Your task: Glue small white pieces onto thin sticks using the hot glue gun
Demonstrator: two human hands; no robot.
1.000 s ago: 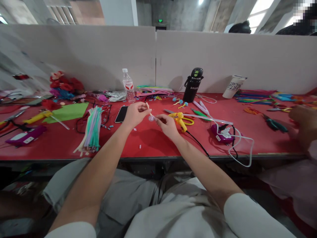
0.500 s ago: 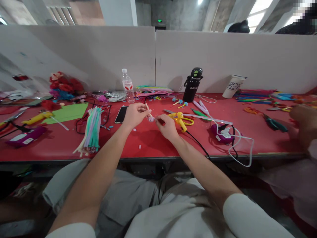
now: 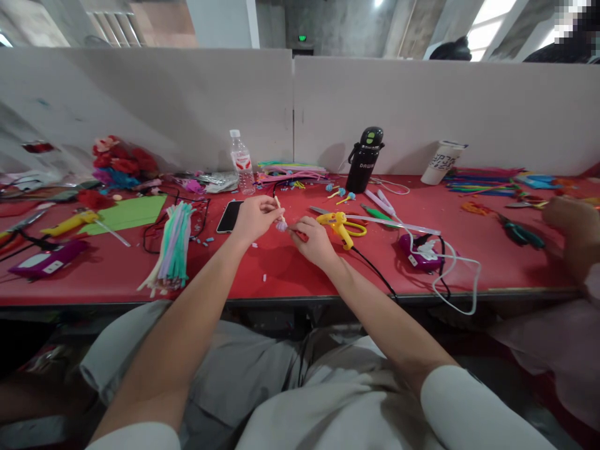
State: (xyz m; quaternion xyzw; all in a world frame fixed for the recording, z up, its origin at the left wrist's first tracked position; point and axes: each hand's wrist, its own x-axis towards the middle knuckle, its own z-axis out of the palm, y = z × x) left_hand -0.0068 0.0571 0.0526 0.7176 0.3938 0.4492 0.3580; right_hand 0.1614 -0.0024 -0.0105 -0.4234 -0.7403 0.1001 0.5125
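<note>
My left hand [image 3: 259, 215] pinches a small pipe-cleaner flower [image 3: 280, 225] with a cream stem pointing up and a pale purple head hanging below the fingertips. Close on its right side is my right hand [image 3: 312, 239], thumb and fingers pressed together at the purple head; anything between them is too small to make out. A yellow hot glue gun [image 3: 338, 226] lies just right of my right hand, a clear glue stick [image 3: 398, 226] behind it. Yellow-handled scissors [image 3: 359, 230] lie partly under the gun. Left of my left hand is a phone [image 3: 229, 217].
A bundle of pastel pipe cleaners [image 3: 172, 247] lies at left. Behind stand a water bottle [image 3: 241, 164] and a black flask [image 3: 364, 161]. Right are a purple power strip [image 3: 422, 253] with loose cables and green pliers [image 3: 521, 234]. Another person's hand [image 3: 572, 228] is at far right.
The purple flower head has shifted slightly left and tilted in my left hand. My right hand has followed a little to the left, its fingers closer together.
</note>
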